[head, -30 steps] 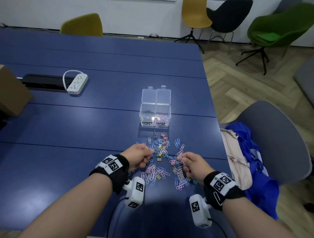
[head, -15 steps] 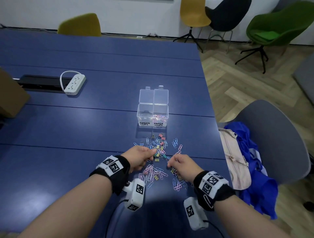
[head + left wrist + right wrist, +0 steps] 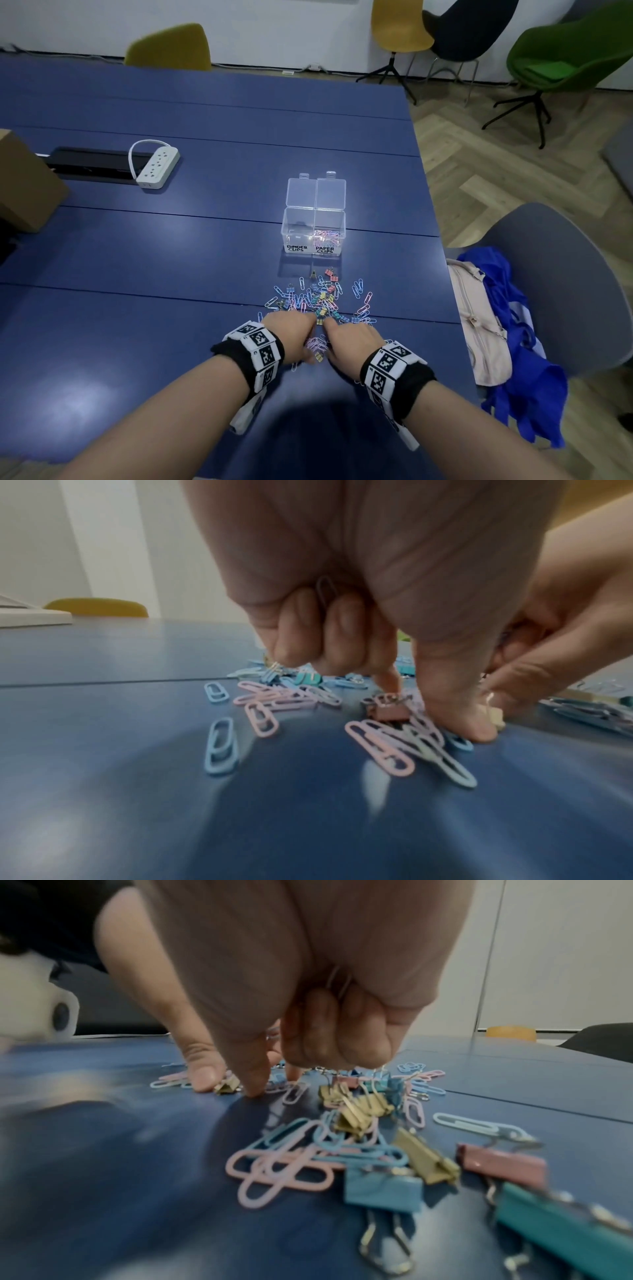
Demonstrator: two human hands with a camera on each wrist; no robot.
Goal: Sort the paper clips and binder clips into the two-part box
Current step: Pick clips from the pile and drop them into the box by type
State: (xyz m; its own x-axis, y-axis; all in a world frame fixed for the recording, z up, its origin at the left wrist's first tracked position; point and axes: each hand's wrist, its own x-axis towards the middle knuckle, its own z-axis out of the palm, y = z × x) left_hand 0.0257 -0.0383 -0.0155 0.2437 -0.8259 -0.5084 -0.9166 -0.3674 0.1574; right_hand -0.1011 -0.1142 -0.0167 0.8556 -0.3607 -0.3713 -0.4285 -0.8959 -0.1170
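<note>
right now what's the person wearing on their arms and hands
Both forearms are bare, with no sleeves. The left hand and right hand wear no gloves. Each wrist carries a black strap topped with white square-patterned marker tiles; a white camera unit, also marker-tagged, hangs under each wrist.

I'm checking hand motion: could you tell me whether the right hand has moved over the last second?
Yes. The right hand has shifted leftward across the clip pile, closing on the left hand.
</note>
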